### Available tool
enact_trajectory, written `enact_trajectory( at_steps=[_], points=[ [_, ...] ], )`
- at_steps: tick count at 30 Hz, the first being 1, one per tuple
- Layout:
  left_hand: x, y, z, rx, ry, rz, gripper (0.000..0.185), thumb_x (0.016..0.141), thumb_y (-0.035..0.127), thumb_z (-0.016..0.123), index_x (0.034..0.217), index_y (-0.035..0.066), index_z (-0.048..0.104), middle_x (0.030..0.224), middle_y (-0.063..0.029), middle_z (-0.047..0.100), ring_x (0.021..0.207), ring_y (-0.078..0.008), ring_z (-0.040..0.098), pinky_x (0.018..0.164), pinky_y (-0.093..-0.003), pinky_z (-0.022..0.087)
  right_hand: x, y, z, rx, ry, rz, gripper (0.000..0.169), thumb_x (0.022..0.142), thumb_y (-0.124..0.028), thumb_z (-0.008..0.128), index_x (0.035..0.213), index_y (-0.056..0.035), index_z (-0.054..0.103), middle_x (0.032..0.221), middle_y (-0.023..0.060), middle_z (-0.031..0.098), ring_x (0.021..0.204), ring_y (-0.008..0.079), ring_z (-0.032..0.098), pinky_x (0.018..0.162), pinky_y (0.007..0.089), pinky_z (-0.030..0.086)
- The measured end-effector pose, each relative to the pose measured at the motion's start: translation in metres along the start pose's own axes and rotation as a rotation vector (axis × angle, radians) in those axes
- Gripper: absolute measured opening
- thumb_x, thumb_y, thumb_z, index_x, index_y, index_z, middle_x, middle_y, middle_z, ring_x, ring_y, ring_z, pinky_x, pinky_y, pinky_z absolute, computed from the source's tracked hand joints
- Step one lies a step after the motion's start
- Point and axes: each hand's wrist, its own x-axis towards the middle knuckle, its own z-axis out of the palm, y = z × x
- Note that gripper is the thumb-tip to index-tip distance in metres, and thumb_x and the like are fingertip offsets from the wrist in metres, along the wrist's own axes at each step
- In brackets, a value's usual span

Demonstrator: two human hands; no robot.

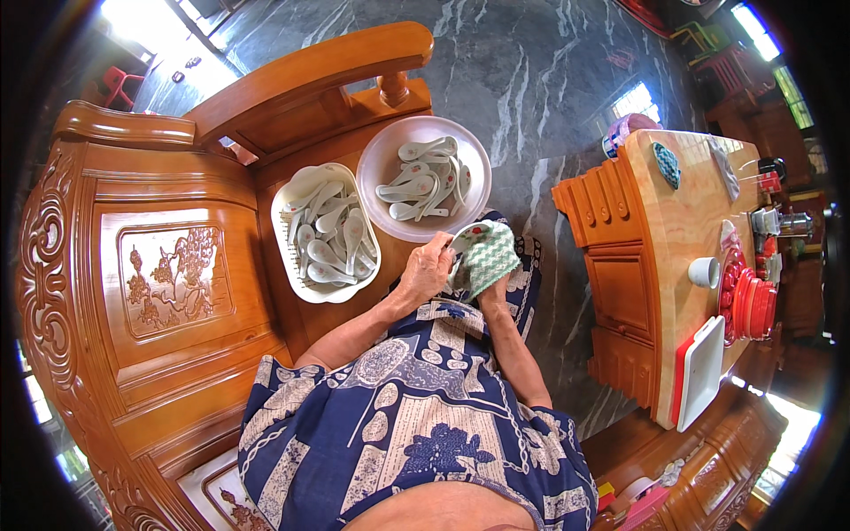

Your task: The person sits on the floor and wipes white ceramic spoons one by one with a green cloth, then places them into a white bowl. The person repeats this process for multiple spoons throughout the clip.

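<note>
My left hand (426, 267) grips a white ceramic soup spoon (475, 230) with a red flower in its bowl. A green-and-white zigzag-patterned cloth (491, 255) drapes over my right hand (492, 293), which holds it against the spoon; the cloth hides most of those fingers. Just beyond my hands, a translucent plastic basin (373, 169) on the wooden bench contains several similar spoons (413, 188). To its left stands a white plastic basket (281, 255) with slotted walls, piled with more white spoons (329, 252).
The carved wooden bench's armrest (319, 76) rises behind both containers. Across the dark marbled floor (531, 86), a stone-topped table (690, 199) holds a folded teal cloth (666, 164), a white cup (704, 272), red dishes (754, 305) and a white tray (702, 375).
</note>
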Motion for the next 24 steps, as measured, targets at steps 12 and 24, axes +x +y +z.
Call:
enact_trajectory(
  at_steps=[12,24],
  points=[
    [0.017,0.024,-0.042,0.507,-0.224,0.235,0.022,0.079,0.007,0.051,0.098,0.004,0.061,0.076,-0.0214,0.062,0.074,-0.0364,0.061,0.066,-0.0433,0.047,0.02,-0.073,-0.022,-0.987,-0.345,-0.63,0.019,0.072,-0.006,0.058,0.09,-0.0045,0.059,0.084,0.012,0.06,0.084,0.0291,0.059,0.072,0.0341,0.048],
    [0.016,0.023,-0.046,0.241,-0.418,0.132,0.026,0.074,0.005,0.052,0.098,-0.001,0.059,0.08,-0.0194,0.062,0.076,-0.0298,0.061,0.07,-0.0373,0.045,0.02,-0.082,-0.019,-0.619,-0.565,-0.479,0.017,0.073,-0.018,0.062,0.087,-0.0094,0.058,0.078,0.0081,0.057,0.073,0.0275,0.058,0.064,0.0353,0.047]
  ],
)
